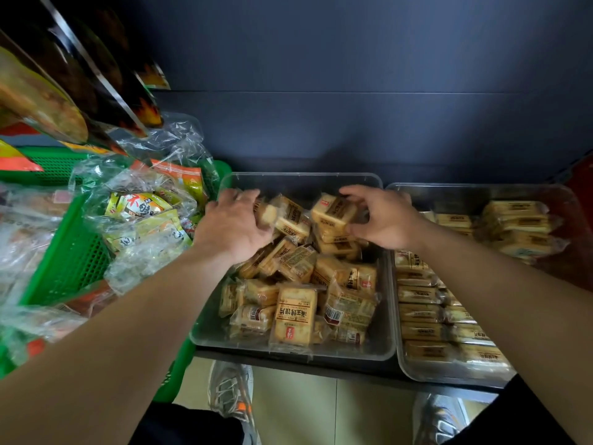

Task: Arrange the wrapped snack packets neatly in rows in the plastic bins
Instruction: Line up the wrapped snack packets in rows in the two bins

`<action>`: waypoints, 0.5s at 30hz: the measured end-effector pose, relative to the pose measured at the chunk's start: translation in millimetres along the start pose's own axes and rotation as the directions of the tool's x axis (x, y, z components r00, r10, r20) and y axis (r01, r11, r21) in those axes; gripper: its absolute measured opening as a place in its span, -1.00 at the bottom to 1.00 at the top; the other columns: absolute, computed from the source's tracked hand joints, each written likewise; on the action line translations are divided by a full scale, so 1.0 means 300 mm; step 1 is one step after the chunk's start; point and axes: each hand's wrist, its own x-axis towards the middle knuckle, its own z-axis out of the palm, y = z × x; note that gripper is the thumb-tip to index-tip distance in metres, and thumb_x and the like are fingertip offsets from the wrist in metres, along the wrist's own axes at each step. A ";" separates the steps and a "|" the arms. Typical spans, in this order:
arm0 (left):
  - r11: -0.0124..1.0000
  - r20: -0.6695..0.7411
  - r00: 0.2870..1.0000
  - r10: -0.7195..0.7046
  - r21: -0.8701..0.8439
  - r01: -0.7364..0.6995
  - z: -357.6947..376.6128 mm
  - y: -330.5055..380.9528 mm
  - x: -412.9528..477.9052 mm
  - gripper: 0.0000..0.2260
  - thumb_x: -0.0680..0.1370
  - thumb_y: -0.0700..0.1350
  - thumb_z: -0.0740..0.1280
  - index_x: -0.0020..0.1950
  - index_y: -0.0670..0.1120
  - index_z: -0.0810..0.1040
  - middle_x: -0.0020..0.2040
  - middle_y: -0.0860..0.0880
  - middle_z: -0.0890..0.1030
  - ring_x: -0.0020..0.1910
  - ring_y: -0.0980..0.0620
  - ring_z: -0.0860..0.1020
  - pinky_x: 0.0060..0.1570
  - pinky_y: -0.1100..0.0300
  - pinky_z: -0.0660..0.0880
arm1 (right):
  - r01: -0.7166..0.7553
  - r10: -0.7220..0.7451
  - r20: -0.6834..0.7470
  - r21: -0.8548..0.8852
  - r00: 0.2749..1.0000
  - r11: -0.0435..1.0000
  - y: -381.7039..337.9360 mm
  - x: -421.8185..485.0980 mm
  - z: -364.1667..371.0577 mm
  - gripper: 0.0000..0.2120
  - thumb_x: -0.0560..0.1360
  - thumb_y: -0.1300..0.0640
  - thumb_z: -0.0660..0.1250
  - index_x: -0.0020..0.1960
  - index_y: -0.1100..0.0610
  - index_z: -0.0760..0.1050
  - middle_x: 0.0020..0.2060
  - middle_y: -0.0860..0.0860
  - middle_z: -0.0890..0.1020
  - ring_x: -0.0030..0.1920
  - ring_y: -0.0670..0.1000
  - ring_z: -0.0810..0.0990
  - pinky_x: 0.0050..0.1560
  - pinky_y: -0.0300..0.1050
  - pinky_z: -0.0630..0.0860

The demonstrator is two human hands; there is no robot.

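Two hands reach into the far end of the middle clear bin, where tan wrapped snack packets lie in a loose jumble: the left hand curls its fingers round one packet at the bin's back left, and the right hand pinches another packet lifted above the heap at the back right. Just beside it on the right, a second clear bin holds packets laid flat in rows, while a green basket of bagged goods sits to the left.

left hand, right hand, both curled, well forward
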 end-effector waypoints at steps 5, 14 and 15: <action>0.989 -0.142 0.979 0.146 0.056 -0.140 0.006 0.011 -0.014 -0.45 0.59 0.15 0.35 0.55 0.13 0.30 0.55 -0.07 0.23 0.53 -0.17 0.22 0.50 -0.12 0.23 | 0.033 -0.072 -0.203 -0.189 0.977 0.982 -0.022 -0.016 -0.038 -0.56 0.56 0.02 0.40 0.42 -0.02 0.45 0.26 -0.02 0.55 0.30 0.07 0.49 0.35 0.11 0.36; 0.958 0.297 0.914 0.276 -0.003 -0.288 0.056 0.071 -0.102 -0.54 0.55 0.27 0.36 0.39 0.14 0.45 0.37 0.07 0.45 0.23 0.00 0.48 0.19 0.06 0.44 | 0.081 -0.030 0.275 -0.178 0.961 0.981 -0.089 -0.133 0.032 -0.69 0.59 -0.23 0.28 0.17 -0.05 0.56 -0.18 -0.12 0.63 -0.19 -0.13 0.59 -0.05 -0.05 0.58; 0.956 0.306 0.911 0.278 0.004 -0.293 0.062 0.068 -0.107 -0.45 0.52 0.30 0.36 0.46 0.15 0.39 0.45 0.06 0.38 0.34 -0.03 0.43 0.27 0.04 0.41 | 0.085 -0.022 0.279 -0.216 0.960 0.973 -0.095 -0.141 0.045 -0.61 0.57 -0.31 0.25 0.21 -0.06 0.53 -0.19 -0.14 0.60 -0.17 -0.11 0.58 -0.03 -0.02 0.58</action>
